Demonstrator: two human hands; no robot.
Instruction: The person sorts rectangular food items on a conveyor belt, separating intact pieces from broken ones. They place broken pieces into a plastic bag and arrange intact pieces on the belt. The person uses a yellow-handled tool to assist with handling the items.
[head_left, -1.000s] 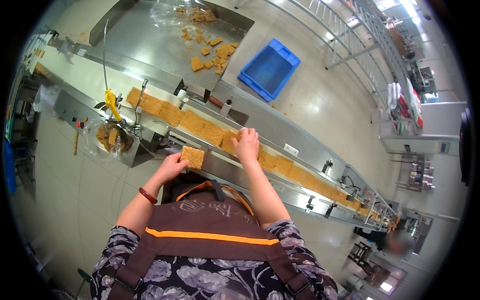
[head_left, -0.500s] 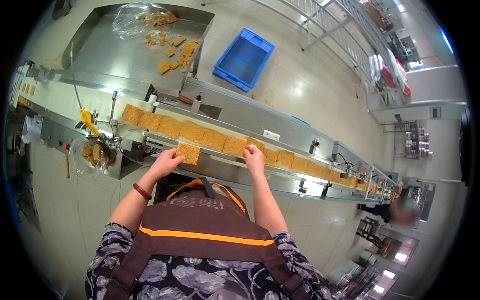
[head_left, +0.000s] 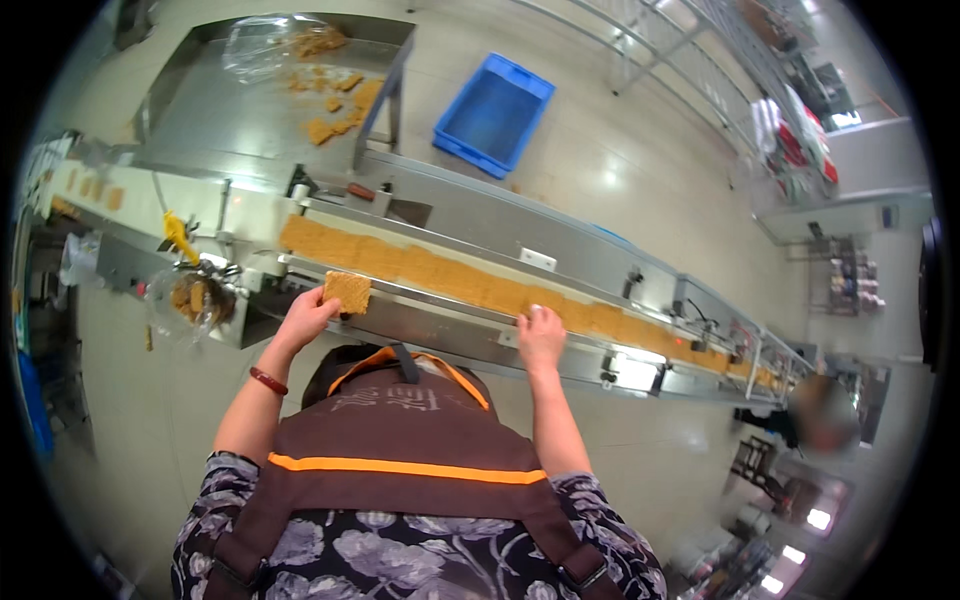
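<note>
My left hand (head_left: 306,319) grips a square, golden, crumbly slab (head_left: 348,291) upright-looking at the near edge of the conveyor (head_left: 420,223). A long row of similar slabs (head_left: 425,270), lying side by side, stretches along the belt to the far right. My right hand (head_left: 540,330) is at this row, right of centre, with fingertips on or just over a slab; blur hides whether they grip it.
A steel tray (head_left: 220,120) holds broken pieces (head_left: 335,128) and clear plastic. Also visible: a blue crate (head_left: 493,115), a yellow-handled fitting (head_left: 178,236), a bag of pieces (head_left: 190,298), metal railings (head_left: 660,40) and a blurred person (head_left: 800,425) at right.
The row has slid rightward along the belt. My right hand has moved right with it. My left hand, still holding its slab, has shifted slightly left and up in the picture.
</note>
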